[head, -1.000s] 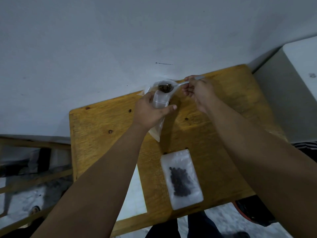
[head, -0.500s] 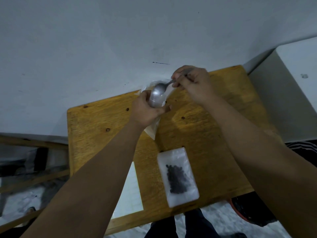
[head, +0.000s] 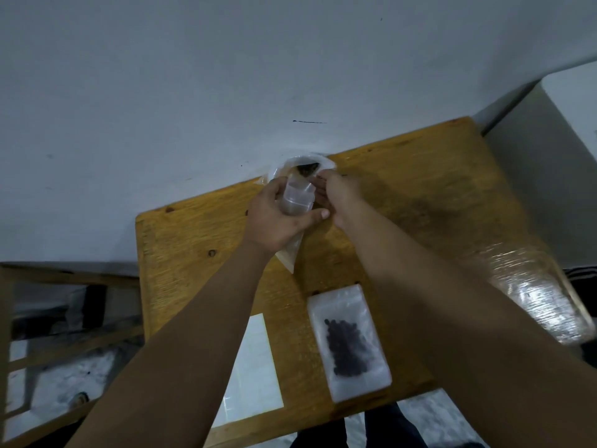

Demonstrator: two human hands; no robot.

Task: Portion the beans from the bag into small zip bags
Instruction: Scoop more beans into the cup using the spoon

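Currently, in the head view, the left hand (head: 280, 221) is grasping the small zip bag (head: 298, 199) above the far side of the table (head: 193, 240). Its fingers and thumb are curling round the bag's middle. The bag's mouth is pointing toward 12 o'clock from that hand, and its bottom corner is sticking out at 6 o'clock, below the palm.

The right hand (head: 340, 200) is sitting at 3 o'clock of the small zip bag, with its fingertips (head: 320, 188) reaching to the bag's upper edge. Whether this hand is pinching anything cannot be told, as its fingers are blurring into the plastic.

The large bag (head: 284, 168) is standing open just beyond the small zip bag, at 12 o'clock, against the wall (head: 226, 92). It is showing dark beans (head: 303, 168) inside. The left hand and the small zip bag are covering its lower part. What the small zip bag is holding cannot be made out.

At 5 o'clock of the hands, well apart from them, a filled zip bag (head: 349, 305) is lying flat on the table with a bean portion (head: 347, 349) in its lower half. A white sheet (head: 250, 360) is lying at 9 o'clock of that bag, partly under the left forearm. Clear plastic wrap (head: 536, 299) is glinting at the table's 3 o'clock edge, partly behind the right forearm.
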